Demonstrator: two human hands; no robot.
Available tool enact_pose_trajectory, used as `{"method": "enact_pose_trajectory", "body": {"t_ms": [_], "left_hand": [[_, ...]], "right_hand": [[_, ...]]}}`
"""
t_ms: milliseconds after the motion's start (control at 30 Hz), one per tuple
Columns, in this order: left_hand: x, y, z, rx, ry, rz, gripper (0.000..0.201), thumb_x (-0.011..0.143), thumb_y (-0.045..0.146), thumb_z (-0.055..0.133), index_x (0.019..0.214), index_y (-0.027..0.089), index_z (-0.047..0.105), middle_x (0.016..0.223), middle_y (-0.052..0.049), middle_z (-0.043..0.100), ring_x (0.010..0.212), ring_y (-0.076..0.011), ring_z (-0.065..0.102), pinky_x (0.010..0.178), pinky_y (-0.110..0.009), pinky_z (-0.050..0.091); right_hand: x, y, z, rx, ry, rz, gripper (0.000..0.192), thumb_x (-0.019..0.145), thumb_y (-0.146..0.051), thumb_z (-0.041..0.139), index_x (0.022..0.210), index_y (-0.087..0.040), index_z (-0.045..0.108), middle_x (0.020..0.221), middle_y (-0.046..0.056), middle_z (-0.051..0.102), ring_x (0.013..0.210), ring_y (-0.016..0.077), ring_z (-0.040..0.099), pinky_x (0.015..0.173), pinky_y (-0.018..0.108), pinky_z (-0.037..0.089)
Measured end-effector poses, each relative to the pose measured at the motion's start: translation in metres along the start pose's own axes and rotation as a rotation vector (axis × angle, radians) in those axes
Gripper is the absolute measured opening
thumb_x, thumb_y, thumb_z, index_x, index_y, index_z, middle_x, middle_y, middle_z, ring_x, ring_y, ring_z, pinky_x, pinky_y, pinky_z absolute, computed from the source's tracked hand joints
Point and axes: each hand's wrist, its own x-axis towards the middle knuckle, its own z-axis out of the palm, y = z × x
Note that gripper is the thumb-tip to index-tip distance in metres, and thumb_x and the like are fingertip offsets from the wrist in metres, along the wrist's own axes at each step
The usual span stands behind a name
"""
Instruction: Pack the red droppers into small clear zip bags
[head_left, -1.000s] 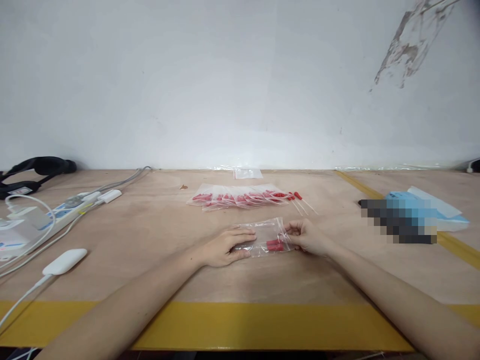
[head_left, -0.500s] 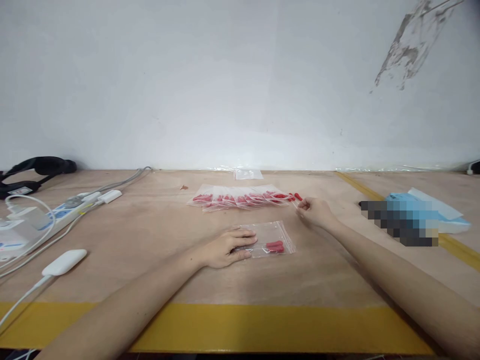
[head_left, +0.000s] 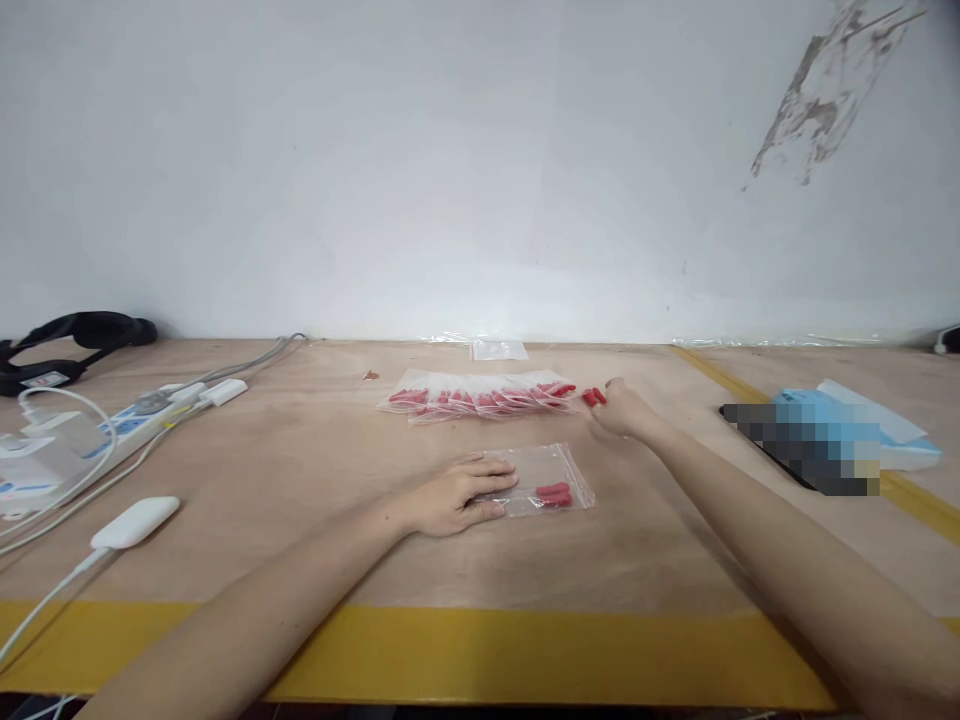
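Observation:
My left hand (head_left: 461, 495) lies flat with its fingers spread, pressing down the left part of a clear zip bag (head_left: 544, 460). Inside that bag, near its right end, are red stick-like pieces (head_left: 553, 494) lying side by side. Farther off, my right hand (head_left: 628, 408) is at a few loose red pieces (head_left: 594, 397). Its fingers are curled, partly hidden and blurred; whether they grip the pieces I cannot tell. To the left of these pieces, several zip bags with red pieces (head_left: 480, 397) overlap in a row.
A small white packet (head_left: 500, 350) lies by the wall. On the right are a blue-and-white pack (head_left: 892, 440) and a blurred dark object (head_left: 802, 450). The left side holds a power strip (head_left: 124, 435) with cables, a white case (head_left: 136, 522) and a black headset (head_left: 75, 335).
My right hand has shifted slightly forward and turned, its fingers now up against the loose red pieces. My left hand and the bag beneath it have stayed in place.

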Motion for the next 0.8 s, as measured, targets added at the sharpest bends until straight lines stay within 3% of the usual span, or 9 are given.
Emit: {"method": "enact_pose_trajectory", "body": {"t_ms": [100, 200, 300, 400, 600, 700, 800], "left_hand": [[0.000, 0.000, 0.000, -0.004, 0.004, 0.007, 0.043, 0.090, 0.037, 0.041, 0.130, 0.021, 0.039, 0.133, -0.008, 0.041, 0.125, -0.0191, 0.034, 0.106, -0.038, 0.022], [0.000, 0.000, 0.001, -0.003, 0.009, 0.007, 0.043, 0.090, 0.037, 0.041, 0.130, 0.022, 0.039, 0.133, -0.007, 0.041, 0.125, -0.0191, 0.034, 0.106, -0.038, 0.022], [0.000, 0.000, 0.001, -0.005, 0.016, 0.004, 0.043, 0.089, 0.037, 0.042, 0.130, 0.022, 0.040, 0.133, -0.007, 0.041, 0.125, -0.0195, 0.035, 0.106, -0.038, 0.022], [0.000, 0.002, 0.000, 0.005, 0.017, -0.003, 0.043, 0.089, 0.038, 0.042, 0.129, 0.021, 0.041, 0.132, -0.007, 0.042, 0.124, -0.0195, 0.036, 0.105, -0.036, 0.023], [-0.001, 0.004, -0.001, 0.036, 0.016, -0.028, 0.047, 0.089, 0.040, 0.042, 0.132, 0.022, 0.036, 0.133, -0.006, 0.041, 0.124, -0.0201, 0.036, 0.104, -0.038, 0.025], [-0.001, 0.003, -0.001, 0.033, 0.026, -0.037, 0.051, 0.088, 0.041, 0.042, 0.134, 0.022, 0.030, 0.135, -0.006, 0.039, 0.124, -0.0210, 0.034, 0.104, -0.038, 0.026], [-0.001, 0.002, 0.000, 0.029, 0.026, -0.039, 0.052, 0.088, 0.041, 0.042, 0.135, 0.022, 0.029, 0.136, -0.005, 0.037, 0.124, -0.0210, 0.034, 0.103, -0.037, 0.027]], "right_hand": [[-0.027, 0.010, -0.013, 0.223, -0.120, 0.025, 0.062, 0.072, -0.028, 0.055, 0.124, -0.003, 0.031, 0.070, 0.011, 0.059, 0.058, 0.0180, 0.056, 0.046, 0.025, 0.038], [-0.052, 0.019, -0.007, 0.578, -0.216, 0.016, 0.071, 0.074, -0.023, 0.050, 0.133, -0.010, 0.012, 0.054, -0.002, 0.052, 0.045, 0.0132, 0.050, 0.041, 0.023, 0.038], [-0.066, 0.018, 0.013, 0.894, -0.170, 0.035, 0.072, 0.073, -0.021, 0.051, 0.130, -0.018, 0.007, 0.055, -0.006, 0.050, 0.044, 0.0117, 0.052, 0.042, 0.022, 0.044], [-0.071, 0.009, 0.031, 1.099, -0.114, 0.070, 0.066, 0.069, -0.022, 0.057, 0.119, -0.026, 0.015, 0.061, -0.007, 0.051, 0.049, 0.0111, 0.057, 0.049, 0.025, 0.050], [-0.074, 0.002, 0.040, 1.196, -0.176, 0.114, 0.031, 0.072, -0.035, 0.058, 0.088, -0.023, 0.034, 0.064, -0.003, 0.055, 0.057, 0.0126, 0.060, 0.059, 0.029, 0.053], [-0.074, 0.011, 0.039, 1.146, -0.252, 0.064, 0.028, 0.066, -0.038, 0.065, 0.076, -0.019, 0.046, 0.065, 0.000, 0.056, 0.058, 0.0106, 0.057, 0.059, 0.026, 0.051], [-0.075, 0.016, 0.037, 1.019, -0.276, -0.007, 0.033, 0.060, -0.043, 0.069, 0.074, -0.016, 0.055, 0.059, -0.001, 0.054, 0.051, 0.0072, 0.049, 0.049, 0.021, 0.044]]}}
